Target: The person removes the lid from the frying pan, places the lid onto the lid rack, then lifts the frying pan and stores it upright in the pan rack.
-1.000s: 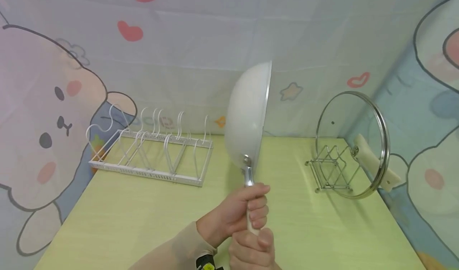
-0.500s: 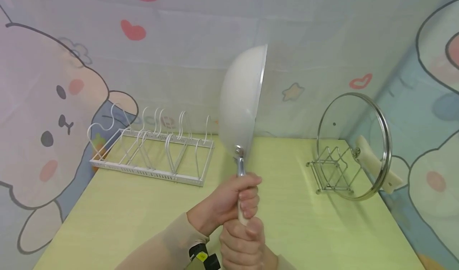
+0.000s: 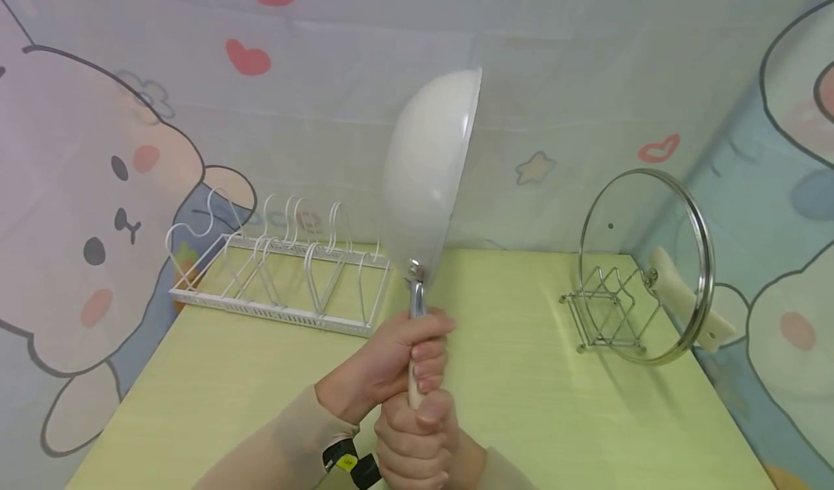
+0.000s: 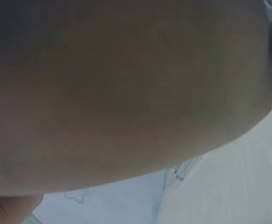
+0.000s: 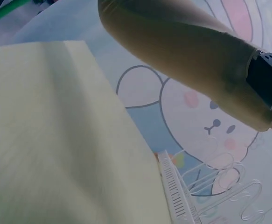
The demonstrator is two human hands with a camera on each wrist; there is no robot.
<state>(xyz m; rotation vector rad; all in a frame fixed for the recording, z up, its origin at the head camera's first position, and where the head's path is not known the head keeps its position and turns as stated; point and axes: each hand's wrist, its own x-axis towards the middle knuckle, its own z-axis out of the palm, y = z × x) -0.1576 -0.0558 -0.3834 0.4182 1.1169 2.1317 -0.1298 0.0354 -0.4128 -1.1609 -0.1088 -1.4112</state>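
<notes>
A white wok [image 3: 426, 171] stands on edge in the air in the head view, its rounded outside to the left and its rim to the right, leaning a little rightward. My left hand [image 3: 407, 356] grips the upper part of its handle, just below the metal neck [image 3: 418, 298]. Directly underneath, my right hand [image 3: 417, 439] is wrapped around the lower end of the same handle. The wok's inside is turned out of sight. Blurred skin [image 4: 126, 102] fills most of the left wrist view, while the right wrist view shows the left sleeve [image 5: 191, 65] and no fingers.
To the left on the table [image 3: 521, 403] sits a white wire rack [image 3: 274, 313] with upright loops. A glass lid [image 3: 705, 273] with a cream handle [image 3: 680, 298] stands upright in a small metal rack [image 3: 609, 344] on the right. Printed cloth [image 3: 365, 77] hangs behind.
Both hands and the wok have shifted left and somewhat upward, and the wok now tilts more. It overlaps the white rack's right end in the head view. The grips look unchanged.
</notes>
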